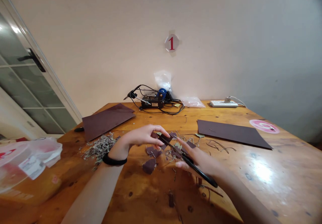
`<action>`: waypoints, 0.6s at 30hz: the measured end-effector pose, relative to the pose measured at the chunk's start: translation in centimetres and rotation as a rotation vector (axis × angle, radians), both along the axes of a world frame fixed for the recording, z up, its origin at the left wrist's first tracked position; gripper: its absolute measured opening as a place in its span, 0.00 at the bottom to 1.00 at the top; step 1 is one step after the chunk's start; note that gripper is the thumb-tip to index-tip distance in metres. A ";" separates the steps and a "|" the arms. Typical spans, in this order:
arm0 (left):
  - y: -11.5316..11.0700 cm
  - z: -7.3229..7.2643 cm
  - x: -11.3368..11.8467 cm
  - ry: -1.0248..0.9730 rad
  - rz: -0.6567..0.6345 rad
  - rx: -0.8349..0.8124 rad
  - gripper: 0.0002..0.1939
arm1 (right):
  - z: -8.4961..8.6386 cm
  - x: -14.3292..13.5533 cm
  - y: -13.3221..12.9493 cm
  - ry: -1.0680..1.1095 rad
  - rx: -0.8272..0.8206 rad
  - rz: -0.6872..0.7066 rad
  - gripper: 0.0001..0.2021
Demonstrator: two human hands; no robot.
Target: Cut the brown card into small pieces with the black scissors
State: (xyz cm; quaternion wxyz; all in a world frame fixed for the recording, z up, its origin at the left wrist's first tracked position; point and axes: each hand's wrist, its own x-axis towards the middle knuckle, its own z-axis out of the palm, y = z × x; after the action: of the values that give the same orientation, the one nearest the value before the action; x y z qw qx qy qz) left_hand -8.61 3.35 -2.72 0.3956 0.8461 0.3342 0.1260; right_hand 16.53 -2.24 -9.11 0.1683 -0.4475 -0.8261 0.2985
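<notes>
My left hand (148, 136), with a black band at the wrist, pinches a small piece of dark brown paper (165, 139) over the middle of the table. A pair of black-handled scissors (198, 173) is in my right hand (193, 155), its blades pointing up and left against the paper. Below both hands lie several dark brown paper scraps (150, 166), mixed with thin dry stems. A heap of dried greyish flowers (102, 146) sits left of my left wrist. My right fingers partly hide the scissors, so how far the blades are apart is unclear.
Dark brown sheets (108, 119) lie at the left, another sheet (232, 134) at the right. A black corded device (152, 101), plastic bags (193, 102) and a white power strip (223, 103) stand along the wall. A plastic container (27, 170) occupies the near left.
</notes>
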 end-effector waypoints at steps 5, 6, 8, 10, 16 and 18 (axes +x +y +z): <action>0.2 -0.2 0.0 0.000 -0.009 -0.016 0.18 | 0.3 0.0 0.1 -0.035 0.014 0.006 0.41; 0.2 -0.2 0.0 0.002 -0.013 -0.011 0.18 | 0.4 0.0 0.1 -0.047 0.005 0.005 0.41; 0.2 -0.2 0.0 0.010 -0.017 0.006 0.18 | 0.7 -0.1 0.1 -0.070 -0.019 -0.006 0.41; 0.2 -0.1 0.0 0.013 -0.017 0.021 0.18 | 0.8 -0.1 0.2 -0.071 -0.033 -0.016 0.41; 0.1 0.0 0.0 0.025 0.002 0.022 0.17 | 0.6 -0.4 0.1 0.014 -0.032 -0.004 0.35; 0.1 -0.1 0.0 0.006 -0.003 -0.031 0.18 | 0.5 -0.5 0.0 0.009 -0.043 -0.012 0.32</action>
State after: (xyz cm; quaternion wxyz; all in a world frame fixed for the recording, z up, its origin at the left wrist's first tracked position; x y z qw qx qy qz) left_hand -8.65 3.46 -2.86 0.4081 0.8408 0.3358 0.1176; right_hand 16.06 -2.22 -8.61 0.1643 -0.4544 -0.8160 0.3172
